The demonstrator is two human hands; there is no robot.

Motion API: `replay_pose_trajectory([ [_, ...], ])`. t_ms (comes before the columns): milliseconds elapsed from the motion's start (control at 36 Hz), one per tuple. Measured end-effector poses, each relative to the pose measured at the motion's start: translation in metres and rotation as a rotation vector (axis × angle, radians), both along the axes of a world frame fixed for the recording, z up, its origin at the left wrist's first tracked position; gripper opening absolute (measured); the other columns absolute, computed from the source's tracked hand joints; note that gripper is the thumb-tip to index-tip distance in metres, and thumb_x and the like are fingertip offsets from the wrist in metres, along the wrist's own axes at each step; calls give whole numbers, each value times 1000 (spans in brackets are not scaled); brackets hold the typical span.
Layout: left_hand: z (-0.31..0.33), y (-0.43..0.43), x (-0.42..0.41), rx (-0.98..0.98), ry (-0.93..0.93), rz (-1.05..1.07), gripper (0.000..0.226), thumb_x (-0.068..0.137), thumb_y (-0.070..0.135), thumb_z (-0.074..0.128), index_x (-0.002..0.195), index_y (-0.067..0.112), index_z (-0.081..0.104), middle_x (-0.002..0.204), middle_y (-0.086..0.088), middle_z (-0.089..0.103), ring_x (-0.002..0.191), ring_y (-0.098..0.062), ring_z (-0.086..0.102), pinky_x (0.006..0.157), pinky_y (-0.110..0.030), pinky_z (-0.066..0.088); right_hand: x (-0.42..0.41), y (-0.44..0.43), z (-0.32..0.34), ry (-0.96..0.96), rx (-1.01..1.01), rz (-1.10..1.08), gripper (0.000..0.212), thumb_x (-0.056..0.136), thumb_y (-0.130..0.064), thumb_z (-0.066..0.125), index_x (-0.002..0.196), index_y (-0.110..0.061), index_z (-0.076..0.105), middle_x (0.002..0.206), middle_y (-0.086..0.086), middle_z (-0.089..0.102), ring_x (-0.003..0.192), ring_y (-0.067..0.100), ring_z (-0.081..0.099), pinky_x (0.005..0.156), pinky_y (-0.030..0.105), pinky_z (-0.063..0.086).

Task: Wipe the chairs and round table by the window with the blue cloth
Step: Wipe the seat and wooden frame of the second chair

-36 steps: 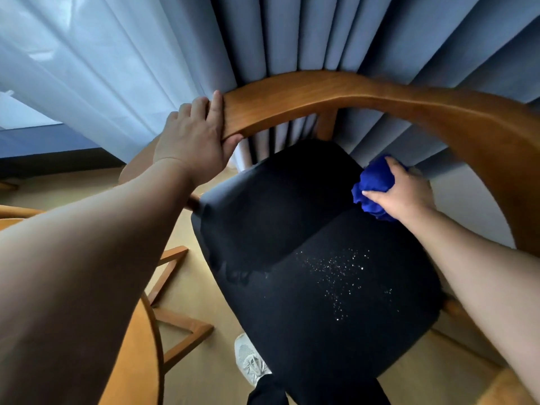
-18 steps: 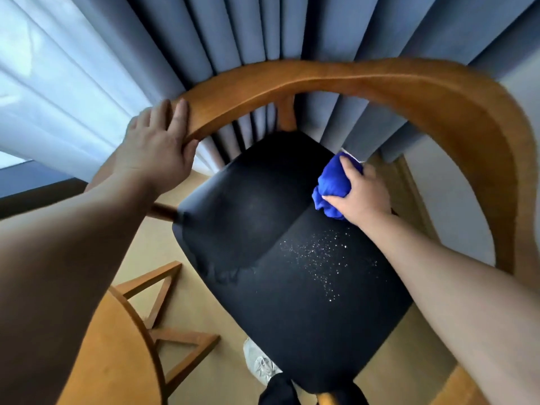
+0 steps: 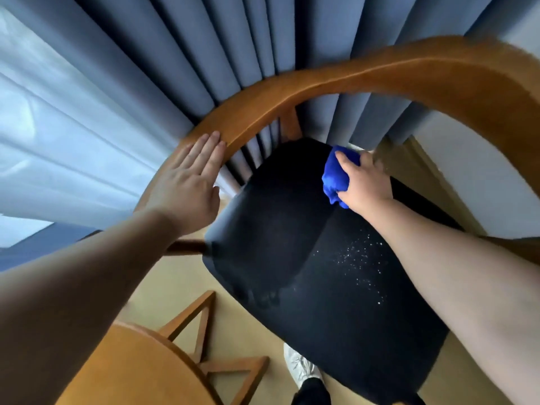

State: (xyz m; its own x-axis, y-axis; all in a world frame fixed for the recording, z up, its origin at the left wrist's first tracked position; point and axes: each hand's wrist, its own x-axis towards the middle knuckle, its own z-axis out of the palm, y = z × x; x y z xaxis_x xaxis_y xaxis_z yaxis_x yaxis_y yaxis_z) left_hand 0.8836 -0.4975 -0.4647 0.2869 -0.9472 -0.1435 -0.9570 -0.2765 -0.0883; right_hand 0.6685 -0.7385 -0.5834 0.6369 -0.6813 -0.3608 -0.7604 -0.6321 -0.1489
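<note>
A wooden chair with a curved backrest rail [image 3: 365, 80] and a black padded seat [image 3: 292, 229] fills the view. White specks [image 3: 359, 258] dot the seat near its right side. My right hand [image 3: 365, 182] grips the bunched blue cloth [image 3: 334, 176] and presses it on the far part of the seat, near the backrest. My left hand [image 3: 190, 176] lies flat, fingers straight, on the left end of the backrest rail. The round wooden table [image 3: 131, 369] shows its edge at the lower left.
Blue curtains [image 3: 219, 48] and a sheer white curtain [image 3: 58, 127] hang right behind the chair. The table's wooden cross base [image 3: 216, 346] stands on the tan floor. My white shoe [image 3: 301, 369] is under the seat's front edge. A pale wall [image 3: 482, 171] is at right.
The view has swung so the chair sits more to the right. My left hand's fingers have straightened flat on the rail. My right hand has pushed the cloth further back on the seat.
</note>
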Motion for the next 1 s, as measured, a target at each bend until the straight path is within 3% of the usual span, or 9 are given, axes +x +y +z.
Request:
replay_pose_trajectory([
  [111, 1, -43, 26, 8, 43, -174, 71, 80, 25, 38, 145, 1, 23, 153, -19, 23, 141, -32, 23, 114, -46, 23, 5, 2, 1, -20, -1, -13, 94, 72, -34, 76, 148, -38, 20, 143, 11, 27, 116, 36, 39, 91, 43, 44],
  [250, -2, -119, 28, 20, 62, -346, 79, 73, 17, 45, 146, -1, 21, 153, -20, 19, 142, -33, 19, 116, -45, 17, 1, 7, -4, -31, 16, -40, 99, 71, -34, 76, 149, -38, 16, 144, 10, 25, 120, 35, 35, 92, 45, 45],
  [417, -11, -139, 32, 25, 14, -353, 98, 61, -4, 60, 147, 1, 16, 155, -17, 13, 143, -31, 14, 117, -43, 13, -1, 0, -2, 3, 19, -27, 99, 72, -35, 77, 149, -38, 15, 143, 11, 26, 117, 36, 39, 85, 42, 46],
  [667, -11, -139, 30, 10, 39, -359, 98, 57, -6, 62, 145, -2, 19, 154, -18, 18, 140, -22, 13, 116, -46, 17, -80, -16, 4, 72, 73, -220, 91, 78, -34, 70, 150, -38, 15, 135, 11, 34, 113, 34, 43, 84, 40, 46],
  [861, -8, -139, 24, 26, 88, -292, 95, 60, -5, 65, 145, -3, 22, 154, -18, 19, 141, -32, 20, 115, -23, -5, -158, -8, 13, 214, 47, -426, 86, 82, -35, 66, 150, -36, 13, 134, 12, 35, 110, 34, 44, 78, 40, 48],
  [1000, -7, -139, 23, 41, 100, -280, 93, 61, -5, 63, 145, -2, 22, 154, -18, 19, 141, -31, 19, 115, -22, -7, -193, 8, 17, 286, 70, -617, 87, 83, -33, 66, 151, -35, 11, 129, 11, 34, 101, 31, 50, 67, 33, 42],
])
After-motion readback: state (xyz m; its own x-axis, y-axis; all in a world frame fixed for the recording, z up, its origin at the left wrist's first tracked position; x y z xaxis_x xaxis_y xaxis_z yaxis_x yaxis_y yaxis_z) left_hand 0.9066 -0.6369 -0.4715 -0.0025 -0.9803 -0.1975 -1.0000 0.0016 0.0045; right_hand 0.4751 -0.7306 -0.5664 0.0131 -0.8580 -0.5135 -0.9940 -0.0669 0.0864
